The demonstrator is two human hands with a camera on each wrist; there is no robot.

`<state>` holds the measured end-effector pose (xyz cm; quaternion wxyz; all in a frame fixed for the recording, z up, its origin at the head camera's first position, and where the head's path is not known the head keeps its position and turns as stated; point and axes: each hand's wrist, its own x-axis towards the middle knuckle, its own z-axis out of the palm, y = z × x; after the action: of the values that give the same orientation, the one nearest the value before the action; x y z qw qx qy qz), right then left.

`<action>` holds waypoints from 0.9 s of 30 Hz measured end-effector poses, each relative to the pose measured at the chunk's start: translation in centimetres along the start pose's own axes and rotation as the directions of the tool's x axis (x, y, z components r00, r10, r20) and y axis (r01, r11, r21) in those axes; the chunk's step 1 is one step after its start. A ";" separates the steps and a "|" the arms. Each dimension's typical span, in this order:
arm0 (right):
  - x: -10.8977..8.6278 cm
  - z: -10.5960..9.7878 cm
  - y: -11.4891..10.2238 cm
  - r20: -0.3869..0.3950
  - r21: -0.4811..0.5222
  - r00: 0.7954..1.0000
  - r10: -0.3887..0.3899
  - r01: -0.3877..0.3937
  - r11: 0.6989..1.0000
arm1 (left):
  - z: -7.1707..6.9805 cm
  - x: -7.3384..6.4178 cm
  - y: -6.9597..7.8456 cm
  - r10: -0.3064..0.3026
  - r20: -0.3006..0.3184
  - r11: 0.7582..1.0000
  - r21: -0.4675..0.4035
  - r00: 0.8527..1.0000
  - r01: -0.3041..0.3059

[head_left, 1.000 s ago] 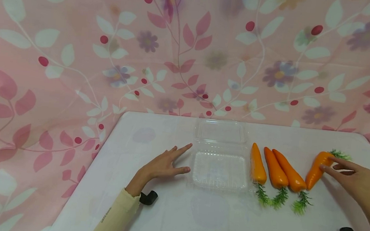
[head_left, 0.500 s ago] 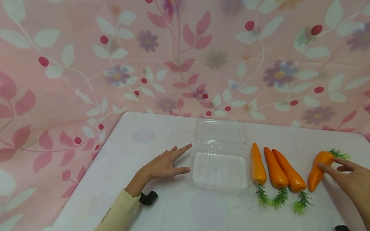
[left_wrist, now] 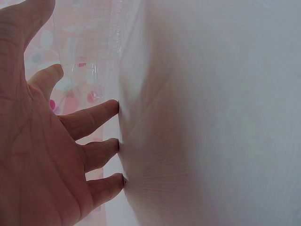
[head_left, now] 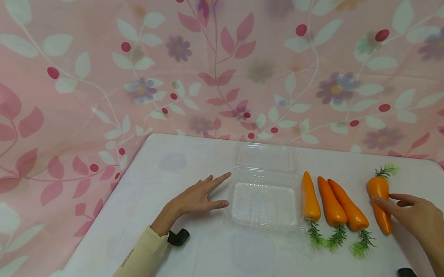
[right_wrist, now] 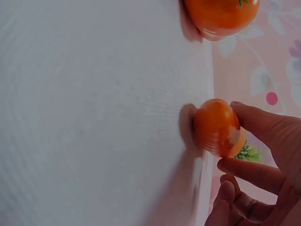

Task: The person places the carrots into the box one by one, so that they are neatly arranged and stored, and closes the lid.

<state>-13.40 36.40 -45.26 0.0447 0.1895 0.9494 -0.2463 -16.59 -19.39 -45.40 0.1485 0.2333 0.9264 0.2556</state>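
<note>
At the right of the head view, my right hand (head_left: pixel 417 217) pinches an orange toy carrot (head_left: pixel 379 196) between thumb and fingers. Its green top points away and its tip toward me. In the right wrist view that carrot (right_wrist: pixel 216 127) shows tip-on, close over the table, held by thumb and index finger. My left hand (head_left: pixel 197 195) rests on the table with fingers spread, left of a clear plastic clamshell box (head_left: pixel 264 204). In the left wrist view, fingertips of the left hand (left_wrist: pixel 56 141) touch the white surface, holding nothing.
Three more carrots lie side by side right of the box: a left one (head_left: pixel 310 199), a middle one (head_left: pixel 331 203) and a right one (head_left: pixel 348 206), tops toward me. The box's lid (head_left: pixel 265 157) lies open behind its base. A floral curtain (head_left: pixel 229 60) hangs behind the table.
The carrot in my right hand has turned, its tip swinging from lower left to lower right. That hand has shifted slightly left. The left hand has stayed still.
</note>
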 end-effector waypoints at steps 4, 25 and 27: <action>0.3 0.2 0.1 0.023 -0.015 1.000 0.007 -0.007 1.000 | 0.1 0.0 -0.1 0.009 -0.004 1.000 0.000 1.000 -0.009; 0.6 0.5 0.0 -0.005 -0.017 0.995 -0.095 0.095 0.995 | 0.0 0.2 -0.1 0.017 0.000 1.000 0.001 1.000 -0.017; 0.7 0.5 0.1 -0.014 -0.017 0.995 -0.102 0.101 0.995 | 0.0 0.2 -0.1 0.019 -0.001 1.000 -0.001 1.000 -0.019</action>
<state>-14.01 36.42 -45.87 0.0267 0.1425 0.9601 -0.2393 -16.82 -19.34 -45.44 0.1460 0.2419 0.9240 0.2576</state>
